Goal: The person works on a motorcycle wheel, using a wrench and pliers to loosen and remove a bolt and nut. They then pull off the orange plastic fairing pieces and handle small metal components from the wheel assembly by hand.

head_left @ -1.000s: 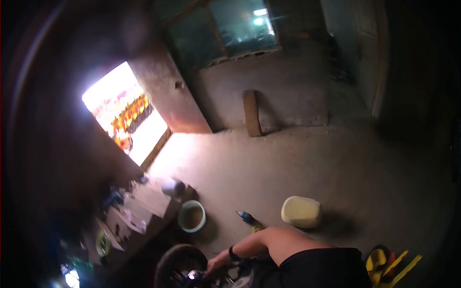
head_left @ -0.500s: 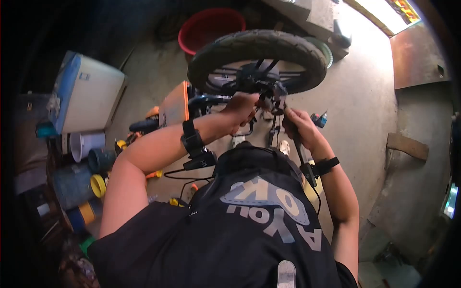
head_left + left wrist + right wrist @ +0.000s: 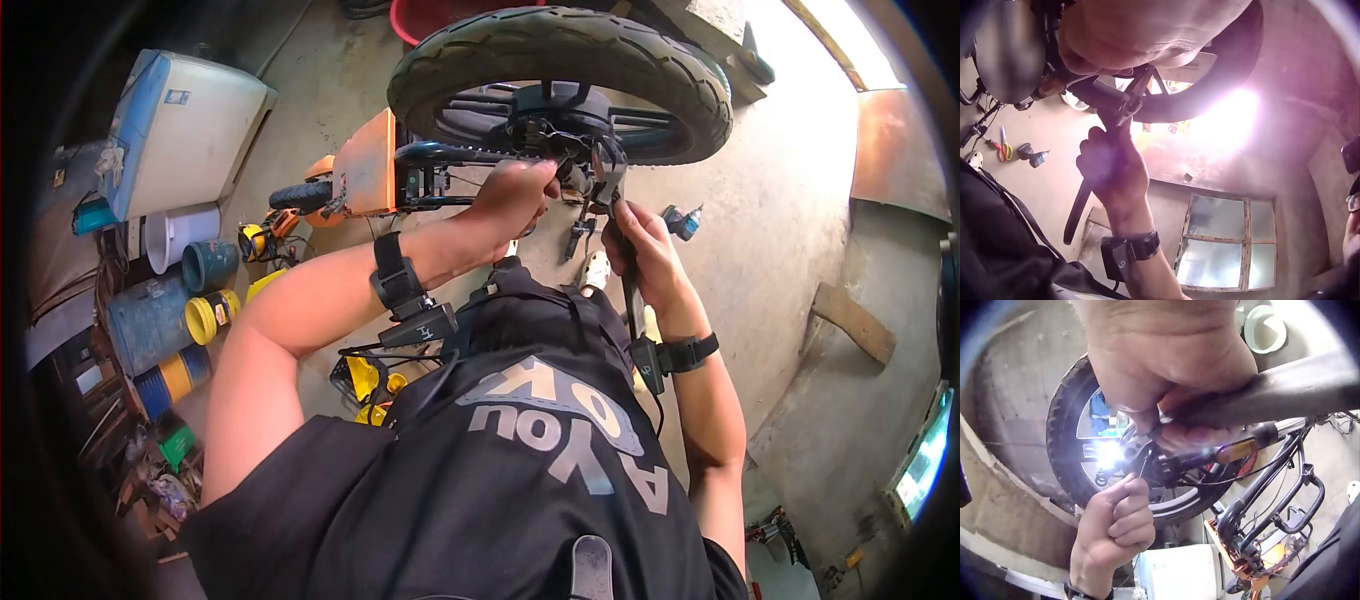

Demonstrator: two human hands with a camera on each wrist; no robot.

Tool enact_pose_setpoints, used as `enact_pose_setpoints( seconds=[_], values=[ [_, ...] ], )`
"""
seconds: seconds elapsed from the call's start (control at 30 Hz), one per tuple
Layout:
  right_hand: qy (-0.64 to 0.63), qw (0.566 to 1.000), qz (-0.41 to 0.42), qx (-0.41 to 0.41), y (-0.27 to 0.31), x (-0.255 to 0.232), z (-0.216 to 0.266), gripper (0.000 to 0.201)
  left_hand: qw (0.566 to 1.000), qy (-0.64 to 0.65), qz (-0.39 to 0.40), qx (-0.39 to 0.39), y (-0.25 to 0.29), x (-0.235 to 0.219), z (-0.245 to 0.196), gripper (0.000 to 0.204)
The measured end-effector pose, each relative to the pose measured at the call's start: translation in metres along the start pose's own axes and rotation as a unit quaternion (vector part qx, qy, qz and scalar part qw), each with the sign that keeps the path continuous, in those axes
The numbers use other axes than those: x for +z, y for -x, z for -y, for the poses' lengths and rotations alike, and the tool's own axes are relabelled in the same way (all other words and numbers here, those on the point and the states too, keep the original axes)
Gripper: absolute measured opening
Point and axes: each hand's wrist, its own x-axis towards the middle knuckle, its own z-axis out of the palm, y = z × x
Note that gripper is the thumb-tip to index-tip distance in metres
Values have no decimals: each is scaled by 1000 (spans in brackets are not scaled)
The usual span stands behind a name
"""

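A fat-tyred wheel point(image 3: 560, 50) with a dark hub point(image 3: 560, 110) belongs to a bike with an orange panel point(image 3: 366, 165). My right hand point(image 3: 648, 250) grips an adjustable wrench by its long handle point(image 3: 1077, 212). The wrench's head point(image 3: 609, 172) is up against the axle end beside the hub. Opposite it, my left hand point(image 3: 515, 205) is at the same axle area, its thumb and finger pinching a thin dark piece point(image 3: 1145, 464); its exact kind I cannot tell. In the right wrist view, the left hand point(image 3: 1121, 519) sits below the wrench, fingers curled.
A cordless drill point(image 3: 684, 222) and scissors point(image 3: 1004, 147) lie on the floor. A white cabinet-like box point(image 3: 190, 135), buckets point(image 3: 210, 265) and a blue drum point(image 3: 150, 340) stand at left. A red basin point(image 3: 420, 15) is behind the wheel; a wooden plank point(image 3: 855, 322) is at right.
The head view has swung from the doorway and room down to the wheel and both hands. Since half a second ago, the wheel appears larger and higher, and the wrench head shows more clearly.
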Motion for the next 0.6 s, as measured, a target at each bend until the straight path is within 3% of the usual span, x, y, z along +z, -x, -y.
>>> enact_pose_setpoints(
  seconds=[0.43,0.6],
  values=[
    [-11,1000,0,21,2,2,-1,38,998,13,-36,51,-6,13,22,35],
    [-14,999,-22,20,1,3,-4,42,992,36,-46,107,-13,21,34,42]
  ],
)
